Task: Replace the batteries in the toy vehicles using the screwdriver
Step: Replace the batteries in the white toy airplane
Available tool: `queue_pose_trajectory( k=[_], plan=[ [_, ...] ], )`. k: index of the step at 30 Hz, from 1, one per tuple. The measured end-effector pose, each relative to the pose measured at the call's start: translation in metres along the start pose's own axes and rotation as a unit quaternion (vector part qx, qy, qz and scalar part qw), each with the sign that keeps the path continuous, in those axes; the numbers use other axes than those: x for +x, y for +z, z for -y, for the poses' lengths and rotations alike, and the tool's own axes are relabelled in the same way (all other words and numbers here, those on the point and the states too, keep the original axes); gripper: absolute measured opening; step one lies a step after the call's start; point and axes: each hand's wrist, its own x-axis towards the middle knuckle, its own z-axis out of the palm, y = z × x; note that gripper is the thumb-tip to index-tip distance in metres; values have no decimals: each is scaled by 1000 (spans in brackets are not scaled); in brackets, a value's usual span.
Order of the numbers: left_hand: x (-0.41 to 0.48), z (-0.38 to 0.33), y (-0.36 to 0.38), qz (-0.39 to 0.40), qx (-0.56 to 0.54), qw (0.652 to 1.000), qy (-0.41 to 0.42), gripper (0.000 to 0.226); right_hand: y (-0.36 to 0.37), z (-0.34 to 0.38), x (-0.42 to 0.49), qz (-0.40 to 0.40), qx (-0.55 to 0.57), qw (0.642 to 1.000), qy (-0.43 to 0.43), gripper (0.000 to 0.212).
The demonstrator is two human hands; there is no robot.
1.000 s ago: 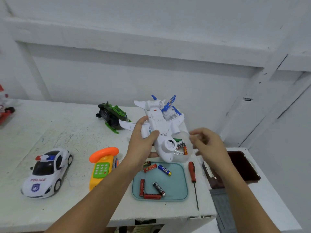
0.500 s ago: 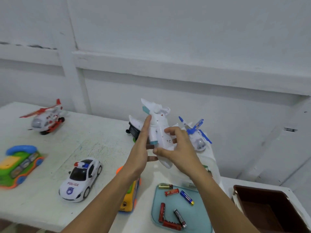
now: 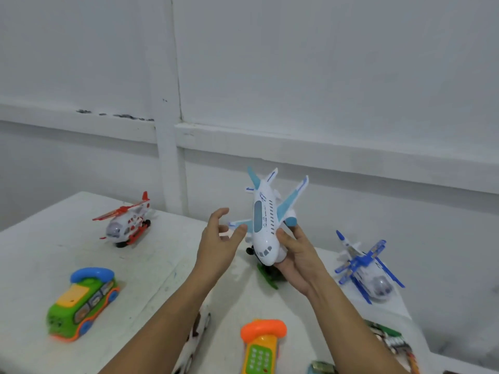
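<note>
A white toy airplane (image 3: 266,222) with light blue wings is held above the table, top side up, nose toward me. My right hand (image 3: 295,259) grips it around the nose and underside. My left hand (image 3: 217,242) hovers just left of it with fingers spread, off the plane. A dark green toy (image 3: 267,275) lies on the table behind my right hand, mostly hidden. The screwdriver is out of view. Loose batteries (image 3: 397,342) show at the lower right edge, partly cut off.
On the white table (image 3: 151,268) stand a red and white helicopter (image 3: 127,225), a green bus phone toy (image 3: 83,303), an orange and yellow phone toy (image 3: 260,346) and a blue and white plane (image 3: 367,268). A white wall runs behind.
The airplane has been turned top side up and passed into my right hand. My left hand has let go and opened. The view has swung left and up, away from the battery tray.
</note>
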Motion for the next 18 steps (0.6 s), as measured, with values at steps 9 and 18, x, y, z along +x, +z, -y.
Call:
queue_pose_trajectory(
  k=[9,18],
  plan=[
    [103,19,-58,81,-76,992,-59,45,43,-41,88,-18,-34,999,8,25],
    [162,57,-110,97,-118,979,-132,61,68,-92,165,-129,-143,975,115,41]
  ],
)
